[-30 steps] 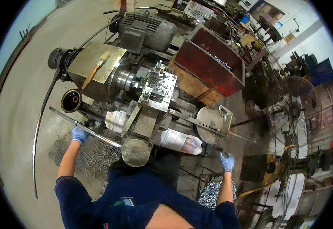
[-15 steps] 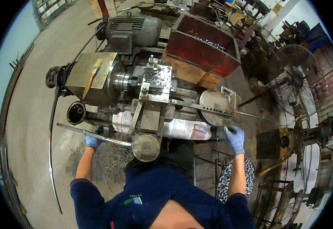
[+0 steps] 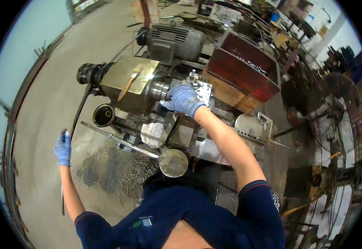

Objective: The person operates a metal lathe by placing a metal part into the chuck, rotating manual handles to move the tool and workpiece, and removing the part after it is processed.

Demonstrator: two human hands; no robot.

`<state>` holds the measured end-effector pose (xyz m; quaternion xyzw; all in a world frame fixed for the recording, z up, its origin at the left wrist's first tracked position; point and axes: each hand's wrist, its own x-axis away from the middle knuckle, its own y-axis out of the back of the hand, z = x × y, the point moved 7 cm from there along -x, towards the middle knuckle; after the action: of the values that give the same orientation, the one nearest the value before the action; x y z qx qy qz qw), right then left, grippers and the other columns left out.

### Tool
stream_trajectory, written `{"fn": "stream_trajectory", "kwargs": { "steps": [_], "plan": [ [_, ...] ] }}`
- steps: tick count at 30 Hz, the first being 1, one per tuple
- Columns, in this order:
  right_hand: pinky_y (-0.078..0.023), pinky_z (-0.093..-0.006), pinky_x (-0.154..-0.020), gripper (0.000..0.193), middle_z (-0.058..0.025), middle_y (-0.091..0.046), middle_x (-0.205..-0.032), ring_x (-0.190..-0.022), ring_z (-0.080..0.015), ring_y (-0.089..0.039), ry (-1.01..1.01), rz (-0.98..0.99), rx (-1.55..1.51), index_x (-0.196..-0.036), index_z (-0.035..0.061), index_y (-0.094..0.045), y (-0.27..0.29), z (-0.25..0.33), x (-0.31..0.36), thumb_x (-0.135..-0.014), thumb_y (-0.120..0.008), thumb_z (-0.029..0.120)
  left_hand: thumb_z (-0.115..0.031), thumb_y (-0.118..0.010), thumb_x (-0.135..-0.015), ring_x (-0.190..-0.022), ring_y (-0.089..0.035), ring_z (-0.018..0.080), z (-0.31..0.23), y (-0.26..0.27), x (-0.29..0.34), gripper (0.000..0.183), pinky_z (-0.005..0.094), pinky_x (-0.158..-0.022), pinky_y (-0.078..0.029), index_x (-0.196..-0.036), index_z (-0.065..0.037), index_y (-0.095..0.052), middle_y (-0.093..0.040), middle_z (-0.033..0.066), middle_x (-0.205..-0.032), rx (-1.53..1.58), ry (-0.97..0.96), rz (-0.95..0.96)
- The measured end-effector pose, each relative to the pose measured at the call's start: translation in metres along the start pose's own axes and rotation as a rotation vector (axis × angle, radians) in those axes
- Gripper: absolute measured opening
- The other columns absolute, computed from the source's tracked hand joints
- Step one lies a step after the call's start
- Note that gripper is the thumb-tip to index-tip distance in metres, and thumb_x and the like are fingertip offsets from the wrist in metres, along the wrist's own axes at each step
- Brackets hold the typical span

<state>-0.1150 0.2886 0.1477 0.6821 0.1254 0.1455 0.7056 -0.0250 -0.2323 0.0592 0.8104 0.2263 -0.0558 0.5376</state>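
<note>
My right hand (image 3: 184, 99), in a blue-grey glove, reaches over the machine beside the shiny round spindle nose (image 3: 159, 89). Its thumb and fingers are closed together, and whatever they hold is hidden. Part of the metal tool block (image 3: 203, 91) is covered by this hand. Out to the left, my left hand (image 3: 63, 149), gloved too, is closed on the long dark lever (image 3: 79, 110) hanging from the machine's left end. The lever's lower end shows beside my forearm. A wooden-handled brush (image 3: 128, 86) lies on the brass-coloured headstock cover (image 3: 141, 68).
A dark red bin (image 3: 243, 70) with metal parts stands behind on the right. Near my body are a round disc (image 3: 173, 163) and a slanting metal bar (image 3: 121, 140). An oily cup (image 3: 103, 115) sits left. Scattered rods (image 3: 131, 176) cover the floor. A fan (image 3: 334, 112) stands right.
My right hand has come from the right side to the spindle. My left hand has left the slanting bar's area and moved outward to the long lever. The view has shifted, too.
</note>
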Motion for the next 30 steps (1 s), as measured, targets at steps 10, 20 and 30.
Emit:
{"fn": "stream_trajectory", "kwargs": {
  "steps": [10,20,30],
  "plan": [
    [-0.048,-0.0419,-0.076,0.058,-0.0208,-0.065,-0.078,-0.077,-0.0351,-0.063,0.011,-0.034,-0.051,-0.08,-0.0017,-0.068,-0.023,0.001,-0.021,-0.076,-0.055,0.055,-0.062,-0.043,-0.085,-0.083,-0.061,0.0404,-0.047,-0.02,0.064,0.059,0.0474,-0.07,-0.047,-0.085,-0.006,-0.063,-0.063,0.023,-0.088,-0.282,0.371,0.129],
    [-0.044,-0.0417,-0.084,0.048,-0.0182,-0.066,-0.081,-0.081,-0.0339,-0.063,-0.045,-0.022,-0.092,-0.082,0.0038,-0.068,-0.026,-0.002,-0.019,-0.075,-0.059,0.05,-0.057,-0.05,-0.084,-0.082,-0.063,0.0383,-0.091,-0.008,0.089,0.05,0.0476,-0.071,-0.048,-0.098,-0.011,-0.061,-0.065,0.0187,-0.087,-0.266,0.339,0.096],
    [-0.047,-0.0403,-0.078,0.052,-0.0205,-0.065,-0.079,-0.078,-0.0352,-0.062,0.068,-0.014,0.079,-0.083,0.002,-0.068,-0.029,0.004,-0.021,-0.072,-0.06,0.052,-0.05,-0.055,-0.082,-0.088,-0.063,0.0374,-0.088,-0.011,0.085,0.049,0.0457,-0.077,-0.049,-0.109,-0.009,-0.06,-0.065,0.0195,-0.095,-0.266,0.345,0.063]
  ]
}}
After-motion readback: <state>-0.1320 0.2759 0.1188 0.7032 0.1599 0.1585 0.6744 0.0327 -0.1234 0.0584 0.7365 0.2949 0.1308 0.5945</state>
